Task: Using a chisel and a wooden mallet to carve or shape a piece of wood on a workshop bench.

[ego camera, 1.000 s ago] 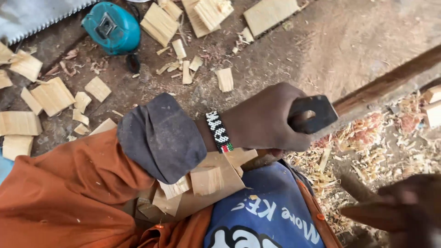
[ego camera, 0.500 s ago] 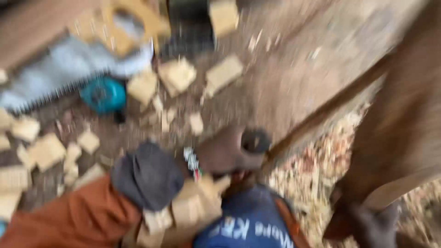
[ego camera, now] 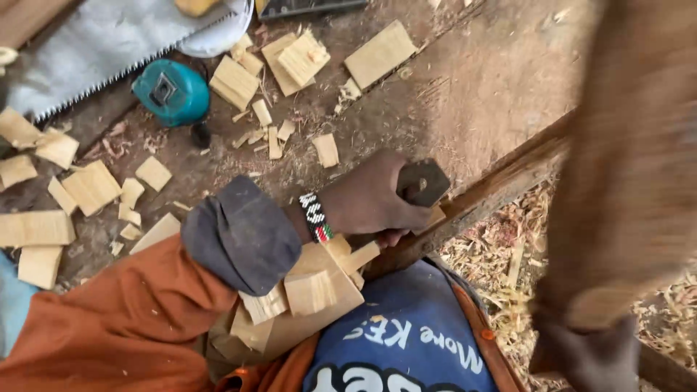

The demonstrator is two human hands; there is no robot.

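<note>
left hand [ego camera: 374,199]: fingers curled tight round a dark hammer head [ego camera: 422,181], pressed down at the near edge of the table [ego camera: 465,94]; a beaded wristband [ego camera: 316,216] sits at the wrist, with a dark cuff [ego camera: 243,232] and an orange sleeve [ego camera: 109,327] behind it
right hand [ego camera: 592,356]: low at the right edge of view, blurred; seems closed on the lower end of a broad brown plank [ego camera: 624,167], though the grip cannot be told for sure
plank: runs from the top right corner down to the right hand, tilted, smeared by motion; it covers part of the table's right side
hammer head: just beside the dark wooden rail [ego camera: 494,192] that edges the table; touching the left hand's fingers
offcuts near the body [ego camera: 308,290]: pale wooden blocks heaped under the left forearm, against a blue shirt [ego camera: 414,348]
table top: scattered pale wood offcuts [ego camera: 91,185] at left; a teal tape measure [ego camera: 173,91] near the top left; a hand saw blade [ego camera: 102,47] just beyond it, teeth toward the tape measure
floor: wood shavings [ego camera: 501,254] below the rail, between the blue shirt and the plank
</note>
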